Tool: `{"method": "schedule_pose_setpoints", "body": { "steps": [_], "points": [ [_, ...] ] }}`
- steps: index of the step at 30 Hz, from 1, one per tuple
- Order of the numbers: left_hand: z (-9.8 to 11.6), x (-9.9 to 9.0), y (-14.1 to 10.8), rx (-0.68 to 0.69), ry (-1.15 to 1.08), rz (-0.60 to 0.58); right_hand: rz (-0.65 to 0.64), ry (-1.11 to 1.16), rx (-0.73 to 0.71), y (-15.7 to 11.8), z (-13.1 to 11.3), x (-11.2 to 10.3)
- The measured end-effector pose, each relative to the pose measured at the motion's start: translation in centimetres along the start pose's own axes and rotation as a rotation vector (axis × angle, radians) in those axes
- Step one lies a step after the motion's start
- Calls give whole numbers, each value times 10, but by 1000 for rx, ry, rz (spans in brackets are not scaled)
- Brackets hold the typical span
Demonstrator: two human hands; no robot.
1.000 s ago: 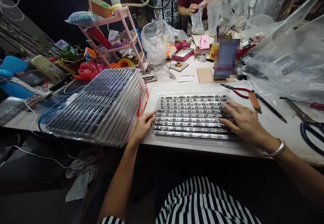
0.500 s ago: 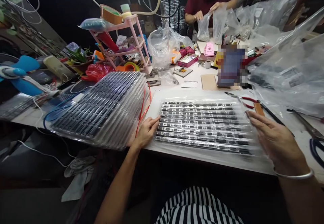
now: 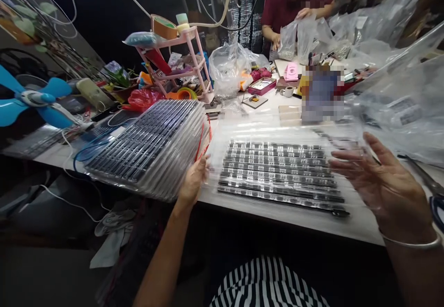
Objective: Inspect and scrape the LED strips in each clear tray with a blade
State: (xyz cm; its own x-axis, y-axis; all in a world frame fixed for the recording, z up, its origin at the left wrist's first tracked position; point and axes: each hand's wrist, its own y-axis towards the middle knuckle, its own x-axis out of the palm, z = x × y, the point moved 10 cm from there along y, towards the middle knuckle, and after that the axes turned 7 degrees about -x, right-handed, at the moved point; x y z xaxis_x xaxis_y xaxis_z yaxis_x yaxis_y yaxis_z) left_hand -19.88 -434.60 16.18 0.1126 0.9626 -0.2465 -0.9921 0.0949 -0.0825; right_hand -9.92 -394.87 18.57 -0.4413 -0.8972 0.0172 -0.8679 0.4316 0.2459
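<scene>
A transparent plastic tray (image 3: pixel 256 130) spans the space between my two hands, raised a little off the table and blurred by motion. My left hand (image 3: pixel 194 177) grips its left edge, fingers closed, beside a stack of similar trays. At the other end my right hand (image 3: pixel 391 184) holds the right edge, its fingers seen through the plastic. Rows of black strips with shiny pale marks (image 3: pixel 274 170) show beneath the tray; whether they lie in it or under it I cannot tell.
Filled trays of dark strips (image 3: pixel 149 138) are stacked to the left, near a blue fan (image 3: pixel 36 96) and a pink rack (image 3: pixel 190 62). Scissors (image 3: pixel 421 177) lie far right, below plastic bags (image 3: pixel 402 113). Across the table a co-worker (image 3: pixel 274 13) handles bags.
My hands have lifted the transparent tray off the table and spread slightly apart. The view has shifted a little leftward. The co-worker's hand has moved down beside a bag.
</scene>
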Motion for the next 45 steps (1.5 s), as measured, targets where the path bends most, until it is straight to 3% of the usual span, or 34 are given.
{"method": "schedule_pose_setpoints", "body": {
  "steps": [2,4,7,10,16,19,21,23,25,29,32,37,42,45],
  "points": [
    [10,13,-17,-64,-180,-188,-18,6,-44,2,-12,4],
    [31,10,-32,-21,-359,-219,-25,33,-58,3,-21,6],
    [54,-26,-43,94,-549,64,31,107,-77,3,-24,-1],
    [54,-52,-41,90,-628,266,144,46,-72,0,-6,-20],
    [43,-68,-26,72,-677,344,324,-203,-18,-20,45,-68],
    [40,-41,-19,76,-526,151,348,-274,26,-30,59,-80],
    [38,-11,-12,127,-185,4,345,-344,40,-35,61,-83],
    [33,12,-2,208,192,-11,334,-448,19,-39,56,-83],
    [28,24,15,265,417,48,311,-550,-11,-41,50,-80],
    [17,36,47,290,578,59,294,-647,-2,-44,46,-80],
    [14,37,57,289,684,52,290,-664,15,-44,46,-81],
    [28,40,68,286,803,55,284,-691,7,-42,45,-79],
    [59,82,100,350,950,-41,242,-716,6,-40,48,-77],
    [63,105,122,349,1057,-134,241,-676,-6,-40,47,-76]
  ]
}}
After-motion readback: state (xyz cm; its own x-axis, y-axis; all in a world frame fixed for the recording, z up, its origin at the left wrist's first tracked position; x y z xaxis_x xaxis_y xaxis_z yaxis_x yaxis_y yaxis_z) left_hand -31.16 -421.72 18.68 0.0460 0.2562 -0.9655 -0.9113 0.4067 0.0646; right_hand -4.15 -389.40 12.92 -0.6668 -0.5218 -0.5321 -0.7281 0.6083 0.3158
